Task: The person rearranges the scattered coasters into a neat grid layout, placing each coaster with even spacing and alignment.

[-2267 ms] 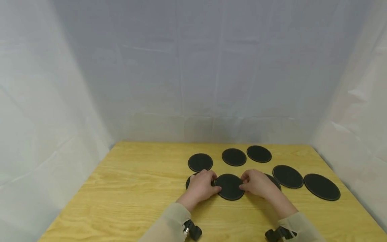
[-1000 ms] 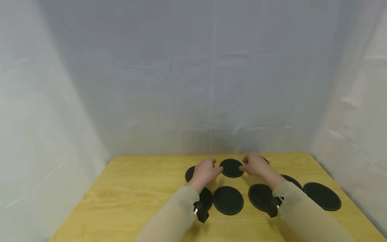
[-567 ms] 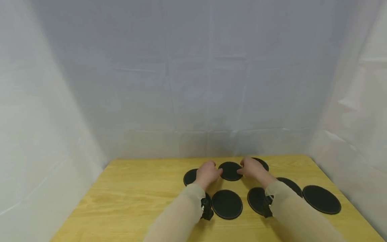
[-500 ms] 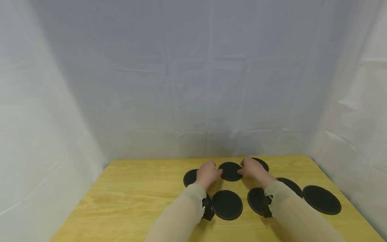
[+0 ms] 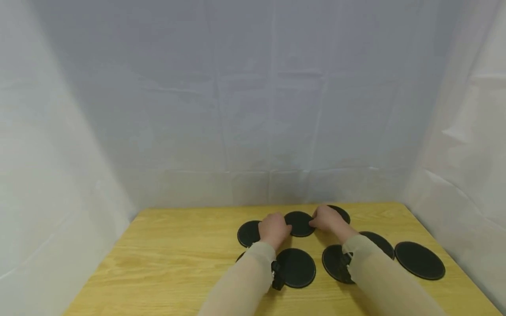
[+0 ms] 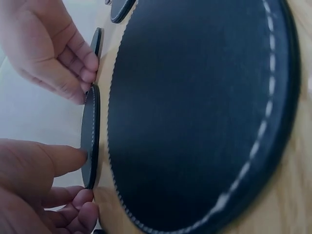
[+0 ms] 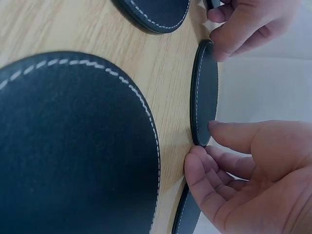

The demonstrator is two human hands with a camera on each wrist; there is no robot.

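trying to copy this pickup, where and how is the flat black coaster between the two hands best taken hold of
By its thin stitched rim, from the two opposite sides. The coaster lies flat on the table with no raised part, so only the edge offers purchase. The left hand and right hand have fingertips at that rim; probably tip one side up, then pinch.
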